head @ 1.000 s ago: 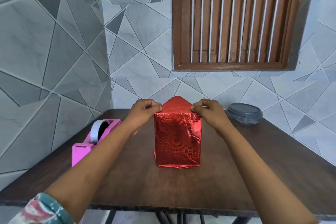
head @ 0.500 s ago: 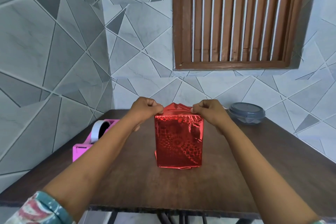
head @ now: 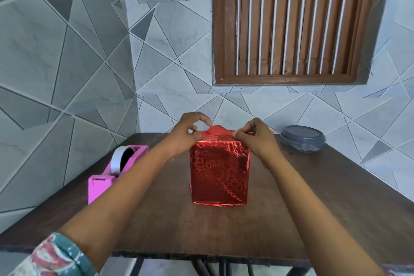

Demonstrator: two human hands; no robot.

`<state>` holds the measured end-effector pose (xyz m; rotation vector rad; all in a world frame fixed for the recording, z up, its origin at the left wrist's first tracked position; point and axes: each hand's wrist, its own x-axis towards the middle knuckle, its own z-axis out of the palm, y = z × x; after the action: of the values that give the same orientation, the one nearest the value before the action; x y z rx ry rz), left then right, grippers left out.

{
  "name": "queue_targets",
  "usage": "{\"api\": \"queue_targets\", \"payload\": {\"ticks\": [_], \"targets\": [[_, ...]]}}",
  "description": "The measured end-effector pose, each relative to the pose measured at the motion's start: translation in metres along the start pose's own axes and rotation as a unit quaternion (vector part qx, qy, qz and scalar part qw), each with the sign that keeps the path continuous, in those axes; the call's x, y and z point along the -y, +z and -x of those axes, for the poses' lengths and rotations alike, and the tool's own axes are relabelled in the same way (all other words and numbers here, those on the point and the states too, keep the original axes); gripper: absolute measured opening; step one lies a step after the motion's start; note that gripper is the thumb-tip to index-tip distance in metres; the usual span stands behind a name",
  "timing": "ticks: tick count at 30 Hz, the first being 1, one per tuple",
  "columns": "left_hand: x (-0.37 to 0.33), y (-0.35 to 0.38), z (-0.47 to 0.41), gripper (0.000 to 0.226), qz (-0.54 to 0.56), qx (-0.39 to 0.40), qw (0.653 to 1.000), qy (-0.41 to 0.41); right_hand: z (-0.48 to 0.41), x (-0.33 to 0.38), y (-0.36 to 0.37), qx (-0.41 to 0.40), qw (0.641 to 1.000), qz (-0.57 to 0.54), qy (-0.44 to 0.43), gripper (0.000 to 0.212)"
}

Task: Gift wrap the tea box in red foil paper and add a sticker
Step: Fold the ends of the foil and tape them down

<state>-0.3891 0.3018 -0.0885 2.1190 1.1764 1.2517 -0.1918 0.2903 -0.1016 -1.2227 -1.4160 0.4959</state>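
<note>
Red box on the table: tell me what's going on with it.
A person is wrapping the box in red foil. It stands upright on the table. The left hand and right hand pinch the loose flap at its top corners. A tape dispenser sits at the left, a lidded container at the far right. No sticker shows.

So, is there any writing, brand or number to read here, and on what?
No text can be read anywhere.
Foil: only a shiny pattern, no words.
Tape dispenser: plain pink, no label shows.
Tub: plain grey lid, no label shows.
</note>
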Motion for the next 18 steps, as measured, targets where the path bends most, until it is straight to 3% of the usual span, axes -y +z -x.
{"api": "queue_targets", "payload": {"ticks": [2, 6, 11, 18], "targets": [[0.002, 0.001, 0.001, 0.049, -0.032, 0.041, 0.998, 0.034, 0.001, 0.0, 0.0, -0.004, 1.0, -0.014, 0.001, 0.026], [0.008, -0.002, -0.001, 0.046, -0.037, 0.071, 0.995, 0.051, 0.002, -0.001, 0.001, -0.004, 1.0, -0.022, 0.002, 0.026], [0.017, -0.008, -0.001, 0.044, 0.026, 0.143, 0.989, -0.022, 0.003, -0.003, -0.002, 0.006, 1.0, -0.024, -0.012, 0.025], [0.017, -0.007, 0.003, 0.033, 0.049, 0.158, 0.986, -0.012, -0.003, 0.001, -0.004, 0.037, 0.996, 0.07, -0.04, 0.015]]}}
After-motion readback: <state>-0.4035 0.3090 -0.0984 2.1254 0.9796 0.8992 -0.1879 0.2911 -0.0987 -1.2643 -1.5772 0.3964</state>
